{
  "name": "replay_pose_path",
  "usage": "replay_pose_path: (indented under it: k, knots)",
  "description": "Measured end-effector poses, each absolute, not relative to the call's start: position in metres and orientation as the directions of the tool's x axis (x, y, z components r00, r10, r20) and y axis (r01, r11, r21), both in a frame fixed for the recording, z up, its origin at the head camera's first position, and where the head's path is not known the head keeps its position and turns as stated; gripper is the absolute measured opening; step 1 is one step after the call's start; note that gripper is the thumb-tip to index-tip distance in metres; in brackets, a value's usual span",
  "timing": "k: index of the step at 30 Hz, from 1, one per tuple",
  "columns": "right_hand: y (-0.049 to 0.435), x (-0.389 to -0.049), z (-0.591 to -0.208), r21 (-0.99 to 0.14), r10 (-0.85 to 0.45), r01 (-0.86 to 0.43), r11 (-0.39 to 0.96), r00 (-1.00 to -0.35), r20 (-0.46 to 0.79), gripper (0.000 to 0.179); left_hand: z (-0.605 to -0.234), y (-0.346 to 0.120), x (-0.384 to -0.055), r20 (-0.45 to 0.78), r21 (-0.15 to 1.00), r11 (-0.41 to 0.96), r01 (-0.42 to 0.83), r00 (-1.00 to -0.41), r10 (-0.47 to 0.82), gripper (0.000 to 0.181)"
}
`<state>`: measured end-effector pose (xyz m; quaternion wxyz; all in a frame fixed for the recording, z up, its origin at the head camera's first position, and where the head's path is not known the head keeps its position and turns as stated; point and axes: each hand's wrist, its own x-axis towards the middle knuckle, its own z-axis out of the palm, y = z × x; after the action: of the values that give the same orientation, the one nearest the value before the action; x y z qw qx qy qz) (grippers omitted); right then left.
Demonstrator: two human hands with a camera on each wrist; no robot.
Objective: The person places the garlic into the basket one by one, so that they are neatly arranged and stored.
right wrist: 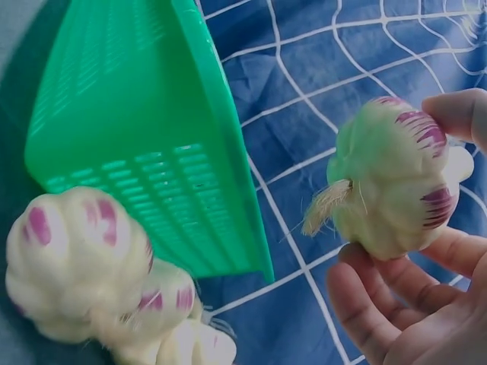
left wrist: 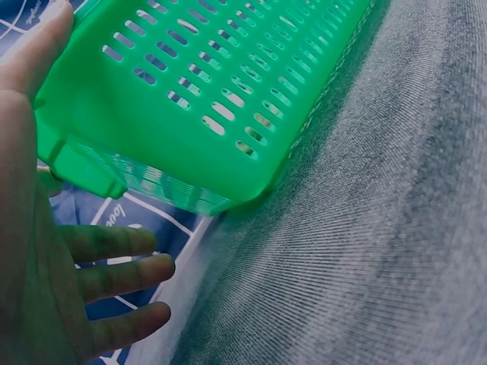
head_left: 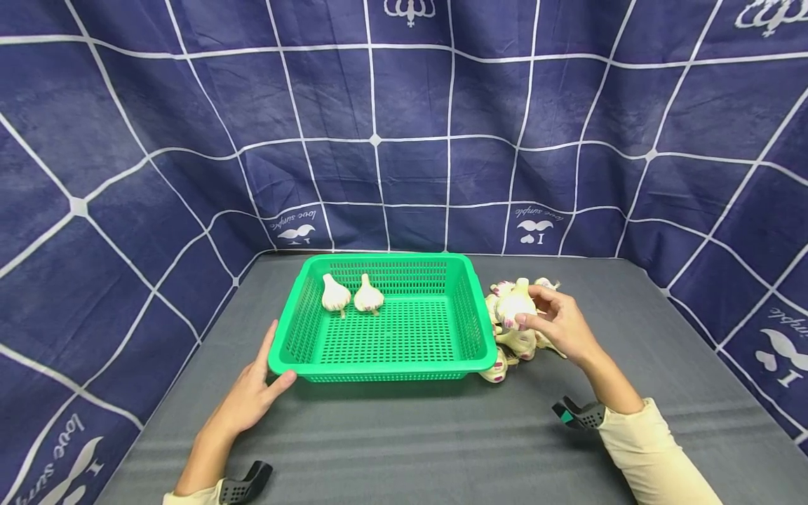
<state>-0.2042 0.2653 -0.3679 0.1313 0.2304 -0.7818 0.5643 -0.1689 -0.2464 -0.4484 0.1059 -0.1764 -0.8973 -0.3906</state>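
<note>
A garlic bulb (right wrist: 396, 179) is pinched between the thumb and fingers of my right hand (head_left: 560, 326), held up over a heap of other garlic bulbs (head_left: 519, 344) at the basket's right side. In the right wrist view its dry roots face the green plastic basket (head_left: 379, 368). Two white garlic bulbs (head_left: 369, 294) lie inside the basket, toward its back left. My left hand (head_left: 249, 396) rests at the basket's front left corner, thumb on the rim and index finger along the left side. The other fingers of that hand extend straight below the rim in the left wrist view.
A grey cloth (head_left: 410, 442) covers the table under the basket. Behind and at both sides hangs a blue curtain (head_left: 410, 168) with white lines. Close beside the basket's right wall, several heaped bulbs (right wrist: 80, 262) sit beneath the right hand.
</note>
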Motion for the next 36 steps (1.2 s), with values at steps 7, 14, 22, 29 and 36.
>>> replay_pose_path:
  k: [7,14,22,29,36]
  knots:
    - [0.254,-0.217,-0.360,-0.831,-0.224,-0.487,0.271,-0.871,0.437,0.037,-0.447,-0.246,-0.169,0.332,0.663,0.631,0.403,-0.914,0.234,0.094]
    - [0.239,-0.230,-0.353,-0.822,-0.236,-0.451,0.346,-0.890,0.389,0.041,-0.446,-0.246,-0.168,0.322,0.668,0.632,0.393,-0.918,0.231,0.094]
    - [0.219,-0.239,-0.340,-0.807,-0.214,-0.422,0.414,-0.906,0.364,0.032,-0.444,-0.246,-0.167,0.331,0.661,0.635,0.399,-0.915,0.231,0.096]
    - [0.211,-0.248,-0.343,-0.824,-0.209,-0.380,0.420,-0.924,0.319,0.031,-0.446,-0.245,-0.166,0.320,0.671,0.629,0.393,-0.919,0.232,0.096]
    - [0.202,-0.259,-0.342,-0.824,-0.276,-0.354,0.442,-0.928,0.251,0.040,-0.448,-0.246,-0.167,0.317,0.672,0.630,0.388,-0.920,0.228,0.096]
